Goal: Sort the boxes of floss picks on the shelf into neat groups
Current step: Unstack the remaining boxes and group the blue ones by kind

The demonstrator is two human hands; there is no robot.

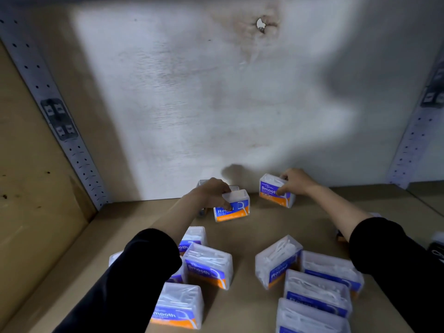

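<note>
Hands both gripping boxes near shelf's back wall (216, 104). Left hand (211, 192) clasps "Round" floss box (234, 209); right hand (294, 182) clasps "Smooth" floss box (272, 191). Both boxes rest on cardboard shelf floor (252, 229). More "Smooth" boxes (207, 269) front left, "Round" boxes (278, 260) front right.

Far back on the shelf (252, 227), close to the rear wall (192, 104): a "Round" box (236, 209) on the left under the left hand (211, 192), a "Smooth" box (272, 189) on the right under the right hand (296, 182), well apart. Behind the "Round" box, more boxes (203, 182), mostly hidden. Nearer, left of centre, a cluster of "Smooth" boxes (207, 267), partly under the left sleeve (134, 280). Nearer right, a second cluster (314, 282), touching, a tilted "Round" box (277, 260) at its left edge. Bare shelf between the two clusters.
</note>
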